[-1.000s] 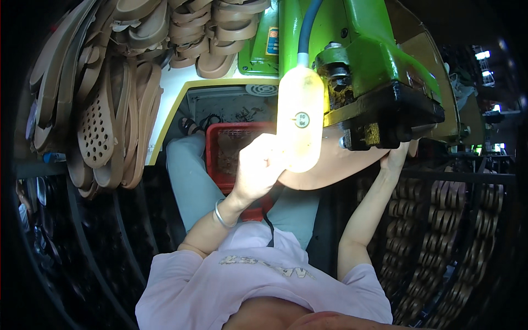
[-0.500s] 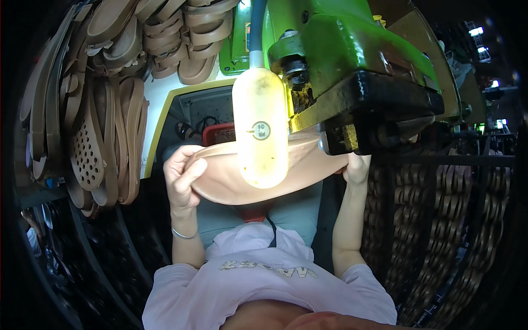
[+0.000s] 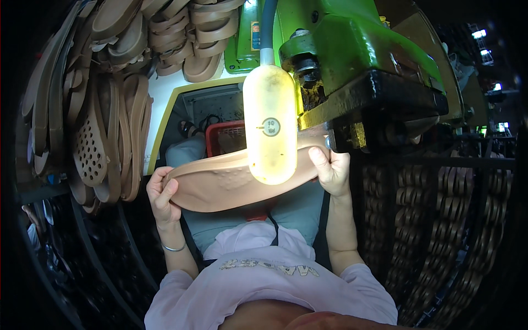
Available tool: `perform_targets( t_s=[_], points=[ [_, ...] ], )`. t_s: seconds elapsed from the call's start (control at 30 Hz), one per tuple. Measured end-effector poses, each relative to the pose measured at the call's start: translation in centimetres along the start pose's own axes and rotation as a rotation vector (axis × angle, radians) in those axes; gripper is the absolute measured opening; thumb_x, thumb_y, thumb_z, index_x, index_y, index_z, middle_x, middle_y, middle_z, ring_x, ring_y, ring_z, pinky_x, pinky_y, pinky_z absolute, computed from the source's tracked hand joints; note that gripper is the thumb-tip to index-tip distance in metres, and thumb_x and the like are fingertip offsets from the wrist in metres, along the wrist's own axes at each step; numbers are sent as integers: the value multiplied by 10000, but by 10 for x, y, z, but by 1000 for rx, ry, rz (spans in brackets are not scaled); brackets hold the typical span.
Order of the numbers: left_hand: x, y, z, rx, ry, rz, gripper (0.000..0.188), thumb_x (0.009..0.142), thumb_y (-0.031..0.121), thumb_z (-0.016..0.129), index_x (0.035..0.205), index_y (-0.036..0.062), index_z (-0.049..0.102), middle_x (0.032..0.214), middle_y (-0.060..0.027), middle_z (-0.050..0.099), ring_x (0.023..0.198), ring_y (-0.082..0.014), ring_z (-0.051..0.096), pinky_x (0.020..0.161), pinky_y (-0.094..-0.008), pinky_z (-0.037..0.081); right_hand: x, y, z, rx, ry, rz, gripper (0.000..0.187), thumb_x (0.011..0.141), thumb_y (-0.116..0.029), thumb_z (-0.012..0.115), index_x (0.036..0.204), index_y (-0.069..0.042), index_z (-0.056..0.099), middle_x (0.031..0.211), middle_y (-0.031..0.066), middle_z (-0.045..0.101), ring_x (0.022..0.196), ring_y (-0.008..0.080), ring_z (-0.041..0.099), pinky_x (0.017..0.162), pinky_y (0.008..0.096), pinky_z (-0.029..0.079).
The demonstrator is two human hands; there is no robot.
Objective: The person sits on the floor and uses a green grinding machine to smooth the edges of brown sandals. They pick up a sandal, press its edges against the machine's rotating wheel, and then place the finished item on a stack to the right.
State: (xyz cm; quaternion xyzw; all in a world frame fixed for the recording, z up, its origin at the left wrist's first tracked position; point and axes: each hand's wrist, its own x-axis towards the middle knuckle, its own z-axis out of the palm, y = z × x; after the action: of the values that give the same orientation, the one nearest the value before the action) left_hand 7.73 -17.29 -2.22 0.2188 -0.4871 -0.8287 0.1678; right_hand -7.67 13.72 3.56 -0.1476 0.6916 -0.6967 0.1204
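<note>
Though partly behind lamp [image 3: 270,126], footwear [image 3: 220,182]

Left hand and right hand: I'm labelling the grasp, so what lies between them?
The tan footwear piece spans the stretch from the left hand to the right hand in the head view; the lit lamp hides part of it.

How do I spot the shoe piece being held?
Find the big green machine at the upper right, then the glowing yellow lamp left of it. Partly behind that lamp, the tan shoe piece stretches from the left hand to the right hand. Unlike the tan shoes heaped at the left, it's held between two hands.
</note>
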Motion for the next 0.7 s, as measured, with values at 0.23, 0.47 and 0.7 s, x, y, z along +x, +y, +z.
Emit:
perform_targets(
  t_s=[0.23, 0.47, 0.7],
  points=[
    [-31, -17, -28, 76, -131, -138, 253, 771, 72, 742, 905, 23, 532, 876, -55, 643, 788, -93, 591, 740, -216, 449, 4, 9, 9, -194, 0, -67, 286, 854, -117, 688, 1045, 56, 563, 902, 81, 649, 756, 86, 593, 616, 208, 446],
    [-85, -80, 14, 399, -400, -448, 341, 764, 62, 771, 1038, -33, 593, 995, -101, 668, 904, -125, 624, 811, -283, 518, 10, 22, 27, -393, 60, -99, 258, 745, -52, 771, 930, 43, 619, 740, 36, 659, 610, 44, 577, 529, 175, 442],
    [-52, -59, 109, 401, -460, 54, 495, 755, 76, 746, 1185, -35, 527, 1038, -179, 667, 961, -202, 663, 838, -301, 512, -7, 17, 26, -296, 109, -200, 335, 751, -158, 807, 962, 28, 624, 800, 76, 690, 703, 111, 650, 621, 229, 507]
  ],
)
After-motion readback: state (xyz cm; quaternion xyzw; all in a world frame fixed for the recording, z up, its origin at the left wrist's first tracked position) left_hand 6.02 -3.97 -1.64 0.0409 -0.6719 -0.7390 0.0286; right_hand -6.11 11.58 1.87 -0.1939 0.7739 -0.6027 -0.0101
